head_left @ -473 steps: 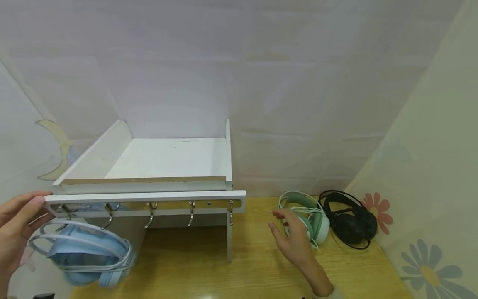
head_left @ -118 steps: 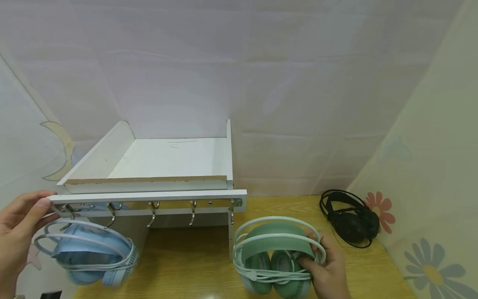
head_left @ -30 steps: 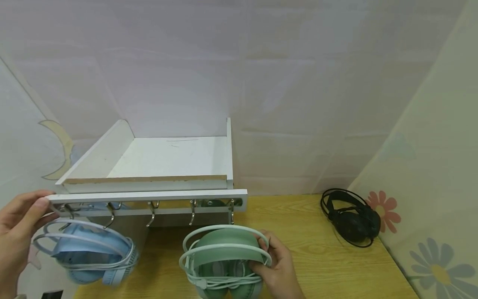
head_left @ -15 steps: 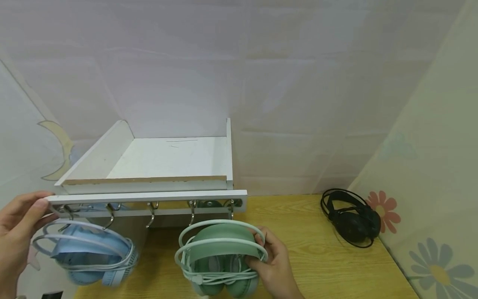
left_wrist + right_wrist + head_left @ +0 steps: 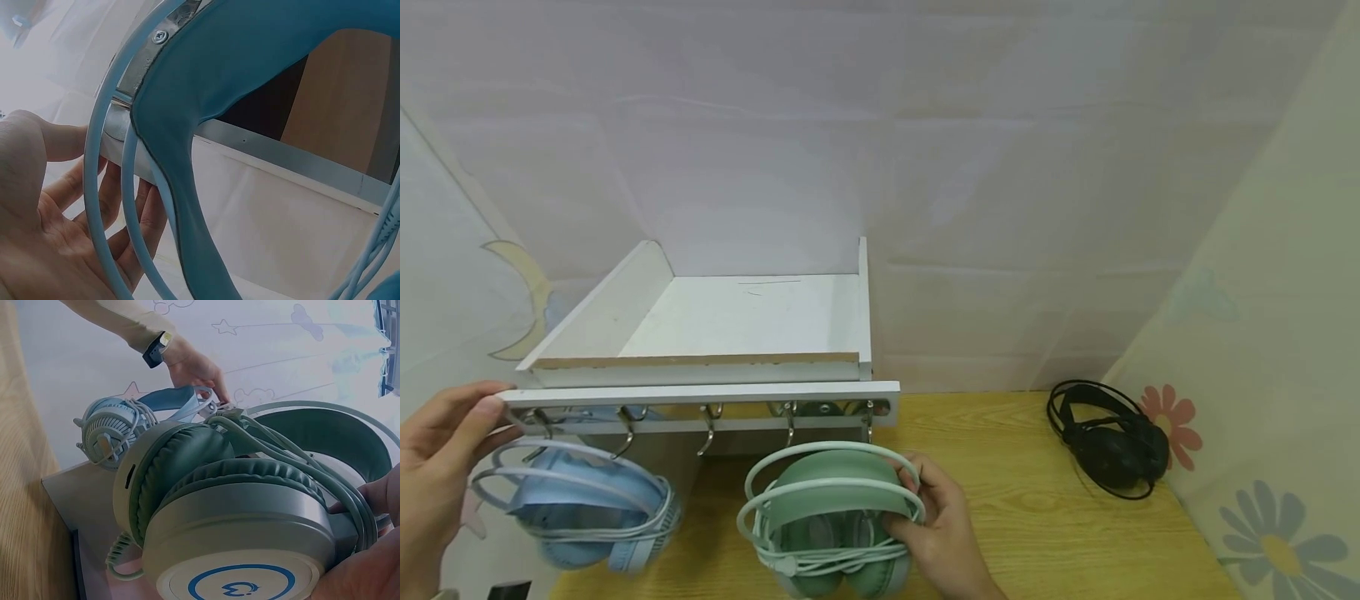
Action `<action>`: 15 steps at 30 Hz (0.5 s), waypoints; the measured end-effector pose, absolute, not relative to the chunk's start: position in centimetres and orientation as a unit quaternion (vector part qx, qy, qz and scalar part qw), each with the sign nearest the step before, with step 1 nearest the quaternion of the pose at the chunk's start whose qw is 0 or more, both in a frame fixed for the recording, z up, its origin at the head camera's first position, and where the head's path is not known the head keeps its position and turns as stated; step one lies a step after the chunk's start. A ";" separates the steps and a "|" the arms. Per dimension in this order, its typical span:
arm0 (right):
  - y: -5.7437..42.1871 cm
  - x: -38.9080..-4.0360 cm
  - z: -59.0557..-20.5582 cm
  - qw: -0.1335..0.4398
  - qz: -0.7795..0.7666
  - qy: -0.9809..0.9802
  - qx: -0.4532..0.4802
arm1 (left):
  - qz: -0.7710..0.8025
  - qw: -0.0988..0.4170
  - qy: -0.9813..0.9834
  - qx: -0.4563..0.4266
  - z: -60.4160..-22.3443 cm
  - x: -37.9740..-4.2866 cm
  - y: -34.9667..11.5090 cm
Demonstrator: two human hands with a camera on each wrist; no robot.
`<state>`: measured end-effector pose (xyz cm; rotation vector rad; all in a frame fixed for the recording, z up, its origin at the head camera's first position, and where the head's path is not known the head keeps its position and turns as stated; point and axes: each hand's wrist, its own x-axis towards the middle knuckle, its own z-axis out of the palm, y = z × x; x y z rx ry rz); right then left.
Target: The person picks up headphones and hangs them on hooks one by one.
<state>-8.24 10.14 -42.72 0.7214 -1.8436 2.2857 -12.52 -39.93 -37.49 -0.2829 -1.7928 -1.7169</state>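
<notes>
My left hand (image 5: 456, 446) grips the left end of a white hook rail (image 5: 700, 392), thumb on top. Blue headphones (image 5: 597, 485), cable wound round them, hang from the leftmost hook beside that hand. In the left wrist view their padded headband (image 5: 165, 106) crosses in front of the fingers. My right hand (image 5: 942, 523) pinches the right side of green headphones (image 5: 838, 489), below the right part of the rail. Their pale double band faces up toward the hooks, and a bundled cable crosses the ear cups. The right wrist view shows a white ear cup (image 5: 244, 540) close up.
The rail fronts a white shelf unit (image 5: 752, 317) on a wooden table (image 5: 1000, 500). Several metal hooks line it; one bare hook (image 5: 707, 433) stands between the two headphones. Black headphones (image 5: 1112, 442) lie at the right by a flower-printed side cloth (image 5: 1262, 375).
Earlier the green headphones lay beside the black ones; my right hand has lifted them and carried them left below the rail, drifting slightly further left this last second. My left hand stays put.
</notes>
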 end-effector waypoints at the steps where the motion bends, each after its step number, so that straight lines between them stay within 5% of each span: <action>1: 10.1 -8.3 -42.7 0.058 0.756 -0.606 0.239 | -0.654 0.315 -0.679 -0.108 -37.5 -12.5 -39.9; 15: 8.7 -8.3 -42.7 0.042 0.764 -0.593 0.249 | -0.640 0.326 -0.688 -0.099 -37.3 -12.5 -39.6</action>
